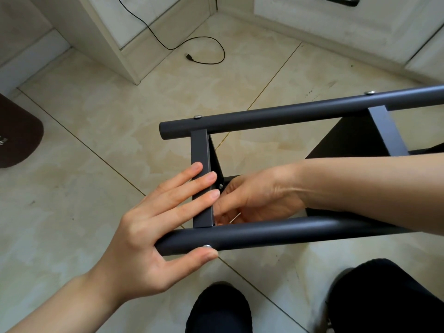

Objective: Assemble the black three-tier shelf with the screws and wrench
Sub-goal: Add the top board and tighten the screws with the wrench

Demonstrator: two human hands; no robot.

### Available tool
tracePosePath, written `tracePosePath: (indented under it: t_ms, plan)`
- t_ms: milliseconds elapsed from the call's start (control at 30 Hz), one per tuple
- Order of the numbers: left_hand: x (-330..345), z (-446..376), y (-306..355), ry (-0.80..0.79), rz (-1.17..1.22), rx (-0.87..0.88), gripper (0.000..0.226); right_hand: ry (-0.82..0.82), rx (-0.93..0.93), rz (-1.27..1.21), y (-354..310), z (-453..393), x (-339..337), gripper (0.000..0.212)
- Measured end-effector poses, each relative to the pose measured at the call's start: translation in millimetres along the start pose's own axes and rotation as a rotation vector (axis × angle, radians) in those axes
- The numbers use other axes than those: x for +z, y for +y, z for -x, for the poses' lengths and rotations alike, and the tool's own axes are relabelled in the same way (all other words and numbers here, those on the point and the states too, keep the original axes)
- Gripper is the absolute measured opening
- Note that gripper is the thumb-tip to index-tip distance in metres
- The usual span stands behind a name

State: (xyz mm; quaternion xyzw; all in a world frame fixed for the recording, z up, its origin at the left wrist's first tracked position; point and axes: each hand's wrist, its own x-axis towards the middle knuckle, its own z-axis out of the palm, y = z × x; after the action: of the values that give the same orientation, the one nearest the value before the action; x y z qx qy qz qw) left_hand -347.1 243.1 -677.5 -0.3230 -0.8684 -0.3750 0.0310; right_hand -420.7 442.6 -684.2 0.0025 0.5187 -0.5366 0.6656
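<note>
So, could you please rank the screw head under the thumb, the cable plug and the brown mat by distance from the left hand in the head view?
1. Screw head: on the near tube, at the left hand's thumb.
2. Brown mat: at the left edge.
3. Cable plug: on the floor, up top.
</note>
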Motion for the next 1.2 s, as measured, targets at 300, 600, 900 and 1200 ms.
tracePosePath:
  t_ms: [300, 600, 900, 1200]
  plan:
    - [0.4, -0.7, 0.3, 0.001, 0.009, -0.002, 0.057, -0.017, 0.014, 0.048, -1.3, 5.0, -1.9, 0.017]
    - [0.4, 2.0, 0.9, 0.001, 0.000, 0.002, 0.058, -0.049, -0.055, 0.030, 0.4, 1.0, -1.2, 0.037]
    - [0.0, -0.2, -0.2, 0.000, 0.008, 0.002, 0.056, -0.003, 0.002, 0.051, -2.4, 3.3, -0.9, 0.019]
    - [-0.3, -0.5, -0.7, -0.002, 0.004, 0.003, 0.057, -0.032, -0.030, 0.054, -4.3, 5.6, -2.9, 0.022]
